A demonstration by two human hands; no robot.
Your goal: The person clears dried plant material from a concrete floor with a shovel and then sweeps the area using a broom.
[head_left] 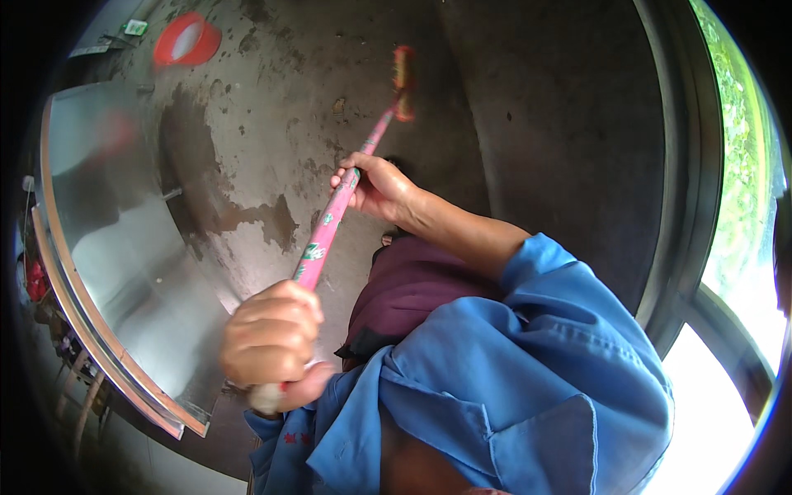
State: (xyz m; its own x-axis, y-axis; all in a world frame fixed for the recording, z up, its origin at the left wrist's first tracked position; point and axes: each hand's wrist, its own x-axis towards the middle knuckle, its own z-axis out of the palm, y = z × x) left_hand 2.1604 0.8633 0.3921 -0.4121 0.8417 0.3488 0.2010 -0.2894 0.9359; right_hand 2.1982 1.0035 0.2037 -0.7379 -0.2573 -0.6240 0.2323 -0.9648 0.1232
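Observation:
A long-handled brush has a pink handle point(322, 241) patterned with green and white. My left hand point(272, 340) is closed around its near end, with the pale tip showing below my fist. Farther along, my right hand point(380, 189) grips the same handle with the thumb over the top. At the far end, the red and yellowish brush head point(404, 83) is blurred. It is over the grey floor point(352, 68); whether it touches is unclear. Dark wet patches point(278, 223) mark the floor left of the handle.
A red plastic basin point(201, 43) stands at the upper left. Wood-edged, shiny panels point(136, 272) take up the left side, with wooden legs point(86, 402) beyond them. At right, a dark wall or panel point(563, 124) adjoins a framed opening point(687, 216) with greenery outside.

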